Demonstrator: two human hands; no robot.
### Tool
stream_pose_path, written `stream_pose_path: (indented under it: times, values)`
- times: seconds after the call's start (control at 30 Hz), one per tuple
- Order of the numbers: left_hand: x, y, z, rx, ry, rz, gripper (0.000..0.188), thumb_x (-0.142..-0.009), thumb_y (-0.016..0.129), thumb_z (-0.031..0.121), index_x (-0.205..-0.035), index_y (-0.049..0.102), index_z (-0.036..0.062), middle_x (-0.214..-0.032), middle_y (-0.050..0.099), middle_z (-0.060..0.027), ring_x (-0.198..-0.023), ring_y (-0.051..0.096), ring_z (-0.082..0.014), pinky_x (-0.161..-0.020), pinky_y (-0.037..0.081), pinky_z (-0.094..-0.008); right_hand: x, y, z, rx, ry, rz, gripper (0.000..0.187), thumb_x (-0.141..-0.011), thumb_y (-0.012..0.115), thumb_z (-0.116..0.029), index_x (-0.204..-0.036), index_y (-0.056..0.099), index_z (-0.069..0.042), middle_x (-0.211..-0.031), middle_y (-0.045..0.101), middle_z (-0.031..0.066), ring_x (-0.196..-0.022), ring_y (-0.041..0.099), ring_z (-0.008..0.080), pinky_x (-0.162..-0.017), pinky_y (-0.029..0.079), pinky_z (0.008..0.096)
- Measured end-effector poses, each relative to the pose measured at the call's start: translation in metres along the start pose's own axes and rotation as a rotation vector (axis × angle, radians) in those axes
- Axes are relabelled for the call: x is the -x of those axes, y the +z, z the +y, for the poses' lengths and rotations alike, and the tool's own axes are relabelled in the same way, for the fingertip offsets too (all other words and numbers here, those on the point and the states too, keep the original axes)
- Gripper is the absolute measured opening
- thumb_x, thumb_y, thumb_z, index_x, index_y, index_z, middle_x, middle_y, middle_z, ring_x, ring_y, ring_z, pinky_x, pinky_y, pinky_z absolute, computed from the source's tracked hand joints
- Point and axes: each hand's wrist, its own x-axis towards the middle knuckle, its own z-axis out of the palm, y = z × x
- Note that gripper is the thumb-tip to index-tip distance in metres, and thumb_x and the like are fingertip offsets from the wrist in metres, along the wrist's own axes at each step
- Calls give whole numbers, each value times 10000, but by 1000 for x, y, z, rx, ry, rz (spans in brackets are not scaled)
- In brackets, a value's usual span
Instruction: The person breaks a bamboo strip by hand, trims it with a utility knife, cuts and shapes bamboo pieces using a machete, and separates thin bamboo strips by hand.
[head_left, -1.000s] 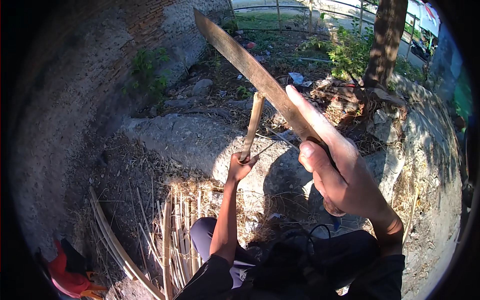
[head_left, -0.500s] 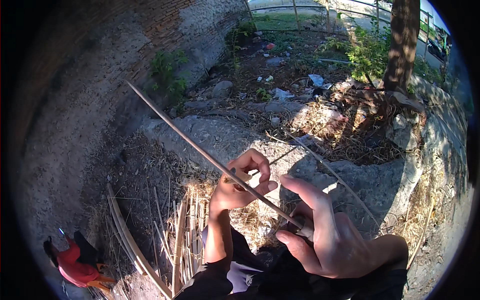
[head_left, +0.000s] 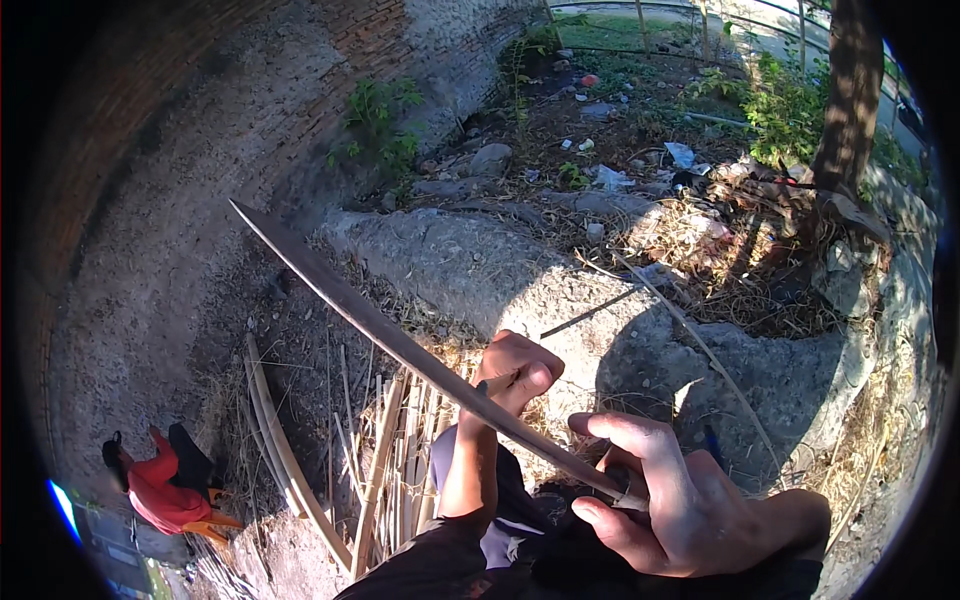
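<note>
My right hand (head_left: pixel 690 505) grips the handle end of a machete (head_left: pixel 380 325), its forefinger stretched out. The long, dark, slightly curved blade slants up to the far left, with its tip near the wall. Behind the blade, my left hand (head_left: pixel 522 362) is closed, and the blade crosses in front of its wrist. A small cut end of a thin stick (head_left: pixel 482 387) pokes out of the left fist; most of it is hidden by the fingers. Beyond this hand a dark thin line lies against the rock; I cannot tell whether it is the same stick or a shadow.
Split bamboo strips (head_left: pixel 375 475) lie at my left beside longer curved ones (head_left: pixel 290 465). A large rock (head_left: pixel 450 260) stands ahead, a long thin stick (head_left: pixel 700 350) resting across it. Dry leaves and litter surround a tree trunk (head_left: pixel 850 100). A person in red (head_left: pixel 170 480) sits far left.
The machete has turned so its flat side shows wider, and its tip has dropped. My left hand has closed and moved slightly right and down. The whole view has shifted.
</note>
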Motion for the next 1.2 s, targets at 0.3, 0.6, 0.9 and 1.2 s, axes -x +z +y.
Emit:
stream_pose_path:
  times: [0.3,0.6,0.9,1.2]
  values:
    - [1,-5,10,-127,-77,-7,571,-1047,543,423,-650,408,34,-531,319,-111,-466,405,-333,-496,314,-424,2,-3,15,-280,-211,39,691,-929,742,-86,-1454,354,140,-1346,571,409,-773,749,277,-655,607,342]
    - [3,9,9,-382,-64,167,583,-1055,519,415,-638,411,21,-529,320,-64,-447,339,-220,-478,271,-396,13,-37,13,-187,-38,58,620,-960,697,-59,-1497,407,48,-1350,571,413,-796,745,239,-671,586,326]
    - [12,-27,13,-837,-198,219,149,-709,633,-19,-837,699,14,-643,649,-110,-570,664,-271,-549,493,-350,-20,-25,85,-617,381,-292,511,-1035,560,-198,-1460,478,73,-779,581,30,-637,547,123,-597,442,297]
    - [7,-14,6,-862,-228,195,149,-807,707,-17,-818,570,44,-776,720,-110,-630,659,-331,-562,473,-429,-4,26,127,-952,687,-248,699,-1015,485,-426,-1423,477,142,-715,523,64,-452,443,96,-407,333,247]
